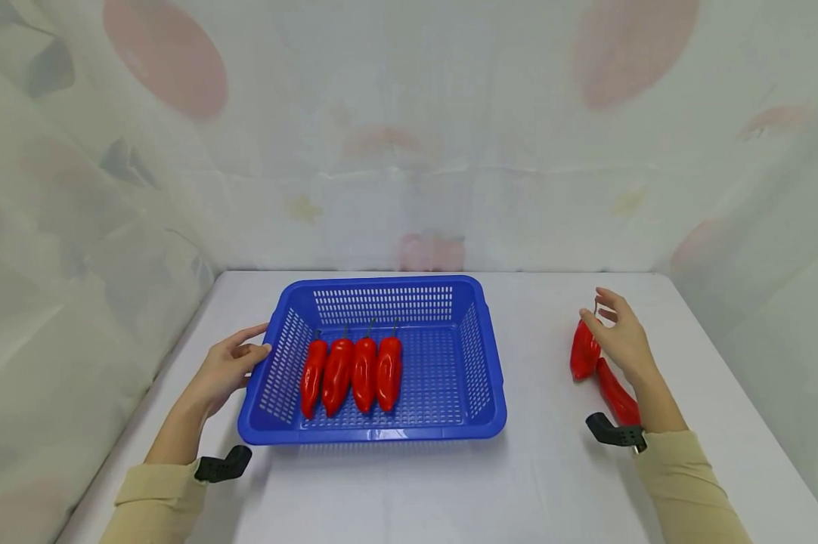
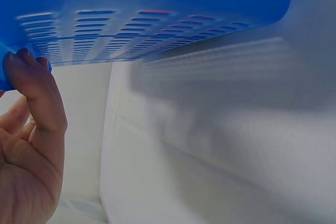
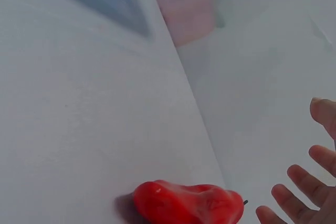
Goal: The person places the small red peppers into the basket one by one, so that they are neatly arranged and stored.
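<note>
A blue plastic basket [image 1: 371,434] with slotted walls holds several red peppers [image 1: 364,374], laid side by side in its left half, stems toward the back. My left hand [image 1: 228,366] grips the basket's left rim, thumb on top and fingers curled under the edge in the left wrist view. On the right, a loose red pepper [image 1: 584,351] lies on the white table. Over its stem end hovers my right hand [image 1: 623,332], fingers spread; in the right wrist view they are apart from the pepper [image 3: 189,203]. Another red pepper [image 1: 616,394] lies partly hidden under the right forearm.
The white table [image 1: 538,483] meets a pale patterned curtain [image 1: 395,204] along its back edge, with more of this sheeting at both sides. A shadow lies on the tabletop beneath the basket in the left wrist view.
</note>
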`<state>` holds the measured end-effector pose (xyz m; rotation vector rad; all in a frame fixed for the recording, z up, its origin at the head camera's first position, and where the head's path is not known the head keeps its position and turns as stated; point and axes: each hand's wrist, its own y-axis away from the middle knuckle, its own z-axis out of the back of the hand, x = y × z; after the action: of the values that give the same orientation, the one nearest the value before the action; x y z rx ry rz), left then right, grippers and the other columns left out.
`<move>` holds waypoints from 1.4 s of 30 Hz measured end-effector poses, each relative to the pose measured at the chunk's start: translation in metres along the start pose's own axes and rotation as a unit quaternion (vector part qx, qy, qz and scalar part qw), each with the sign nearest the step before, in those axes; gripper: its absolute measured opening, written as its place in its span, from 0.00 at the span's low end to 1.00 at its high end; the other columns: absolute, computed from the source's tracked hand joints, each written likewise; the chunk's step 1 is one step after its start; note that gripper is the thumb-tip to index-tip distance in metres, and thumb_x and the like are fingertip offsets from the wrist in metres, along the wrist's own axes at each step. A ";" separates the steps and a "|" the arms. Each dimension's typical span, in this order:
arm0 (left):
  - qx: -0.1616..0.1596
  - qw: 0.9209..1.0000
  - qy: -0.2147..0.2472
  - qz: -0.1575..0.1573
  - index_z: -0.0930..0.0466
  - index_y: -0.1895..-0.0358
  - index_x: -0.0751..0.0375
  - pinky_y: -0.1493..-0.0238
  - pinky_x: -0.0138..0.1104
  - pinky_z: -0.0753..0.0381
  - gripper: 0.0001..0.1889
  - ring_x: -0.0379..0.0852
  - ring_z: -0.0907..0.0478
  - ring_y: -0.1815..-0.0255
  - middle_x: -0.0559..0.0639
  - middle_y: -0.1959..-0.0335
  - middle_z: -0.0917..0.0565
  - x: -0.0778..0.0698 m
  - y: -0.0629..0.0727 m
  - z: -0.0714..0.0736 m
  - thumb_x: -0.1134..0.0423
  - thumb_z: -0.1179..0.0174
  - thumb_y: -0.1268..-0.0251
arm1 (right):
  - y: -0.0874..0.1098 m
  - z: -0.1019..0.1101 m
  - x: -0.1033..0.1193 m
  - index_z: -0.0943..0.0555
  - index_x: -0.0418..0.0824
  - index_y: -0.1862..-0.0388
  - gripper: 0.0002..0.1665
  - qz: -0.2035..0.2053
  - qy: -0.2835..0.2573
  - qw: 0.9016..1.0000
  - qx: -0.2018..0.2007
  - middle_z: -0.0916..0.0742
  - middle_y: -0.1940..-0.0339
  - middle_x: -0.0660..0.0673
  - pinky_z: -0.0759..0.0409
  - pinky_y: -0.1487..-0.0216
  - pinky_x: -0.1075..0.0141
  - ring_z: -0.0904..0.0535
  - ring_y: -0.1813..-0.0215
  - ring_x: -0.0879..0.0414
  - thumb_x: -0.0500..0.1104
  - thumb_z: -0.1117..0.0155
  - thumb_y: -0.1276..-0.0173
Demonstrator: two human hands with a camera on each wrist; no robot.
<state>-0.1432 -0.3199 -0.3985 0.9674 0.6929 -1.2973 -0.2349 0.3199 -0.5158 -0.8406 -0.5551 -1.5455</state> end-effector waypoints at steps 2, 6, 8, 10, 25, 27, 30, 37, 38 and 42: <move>0.001 1.000 -0.001 0.000 0.47 0.29 0.54 0.60 0.41 0.17 0.34 0.46 0.18 0.62 0.66 0.52 0.25 0.000 0.000 0.000 0.47 0.49 0.35 | 0.001 0.000 -0.001 0.53 0.67 0.28 0.45 -0.011 0.003 1.000 -0.001 0.36 0.30 0.43 0.29 0.50 0.37 0.36 0.35 0.40 0.74 0.52 0.42; 0.010 1.000 0.011 0.001 0.47 0.29 0.54 0.59 0.40 0.17 0.34 0.46 0.18 0.62 0.65 0.53 0.24 0.000 0.000 0.001 0.47 0.48 0.34 | 0.008 0.002 0.009 0.54 0.58 0.26 0.50 -0.037 0.018 0.999 0.012 0.38 0.29 0.39 0.28 0.50 0.38 0.37 0.35 0.37 0.73 0.52 0.42; 0.014 1.000 0.016 0.002 0.48 0.29 0.54 0.59 0.40 0.17 0.34 0.46 0.18 0.61 0.64 0.53 0.24 0.000 0.000 0.002 0.48 0.48 0.34 | 0.015 0.007 0.025 0.55 0.53 0.25 0.51 -0.053 0.014 0.998 0.032 0.39 0.29 0.37 0.29 0.49 0.38 0.38 0.35 0.35 0.71 0.51 0.40; 0.016 1.000 0.018 0.002 0.48 0.29 0.54 0.59 0.40 0.17 0.34 0.45 0.18 0.61 0.63 0.53 0.24 -0.001 0.000 0.002 0.48 0.48 0.34 | 0.024 0.012 0.043 0.55 0.48 0.25 0.50 -0.077 0.009 0.996 0.050 0.40 0.29 0.34 0.30 0.47 0.39 0.40 0.34 0.34 0.68 0.51 0.38; 0.014 1.000 0.022 0.000 0.47 0.29 0.55 0.59 0.40 0.17 0.34 0.45 0.18 0.62 0.63 0.53 0.24 0.000 -0.001 0.001 0.48 0.48 0.34 | 0.043 0.018 0.079 0.60 0.36 0.27 0.47 -0.151 0.014 0.982 0.115 0.44 0.32 0.25 0.31 0.45 0.37 0.43 0.36 0.30 0.55 0.50 0.32; 0.015 1.000 0.023 0.001 0.47 0.29 0.55 0.59 0.40 0.17 0.34 0.45 0.18 0.62 0.64 0.53 0.24 0.000 -0.001 0.001 0.48 0.48 0.34 | 0.043 0.017 0.078 0.60 0.36 0.27 0.47 -0.155 0.017 0.980 0.122 0.44 0.32 0.25 0.31 0.45 0.37 0.43 0.36 0.30 0.54 0.49 0.33; 0.015 1.000 0.024 0.003 0.47 0.29 0.55 0.59 0.40 0.17 0.34 0.45 0.18 0.62 0.64 0.53 0.24 0.000 -0.001 0.000 0.48 0.48 0.34 | 0.043 0.016 0.078 0.61 0.35 0.27 0.48 -0.158 0.021 0.979 0.127 0.44 0.32 0.25 0.32 0.45 0.36 0.43 0.36 0.29 0.51 0.48 0.33; 0.014 1.000 0.021 0.005 0.48 0.29 0.54 0.59 0.40 0.17 0.34 0.45 0.18 0.61 0.64 0.52 0.24 0.000 -0.001 0.001 0.48 0.48 0.34 | 0.041 0.014 0.078 0.62 0.35 0.27 0.48 -0.161 0.028 0.978 0.132 0.44 0.33 0.23 0.32 0.46 0.36 0.44 0.37 0.29 0.49 0.47 0.33; 0.014 1.000 0.021 0.005 0.48 0.29 0.54 0.59 0.40 0.17 0.34 0.45 0.18 0.61 0.64 0.52 0.24 0.000 -0.001 0.001 0.48 0.48 0.34 | 0.041 0.014 0.078 0.62 0.35 0.27 0.47 -0.162 0.031 0.977 0.133 0.43 0.33 0.23 0.32 0.46 0.36 0.44 0.37 0.29 0.49 0.48 0.33; 0.013 1.000 0.021 0.006 0.48 0.29 0.54 0.59 0.40 0.17 0.34 0.45 0.18 0.61 0.65 0.51 0.24 0.000 0.000 0.001 0.48 0.48 0.34 | 0.039 0.013 0.076 0.61 0.34 0.27 0.47 -0.164 0.036 0.976 0.139 0.43 0.34 0.23 0.30 0.47 0.36 0.43 0.37 0.29 0.49 0.48 0.33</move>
<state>-0.1436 -0.3210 -0.3984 1.0220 0.7026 -1.2804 -0.1943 0.2760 -0.4535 -0.4929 -0.8670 -1.7368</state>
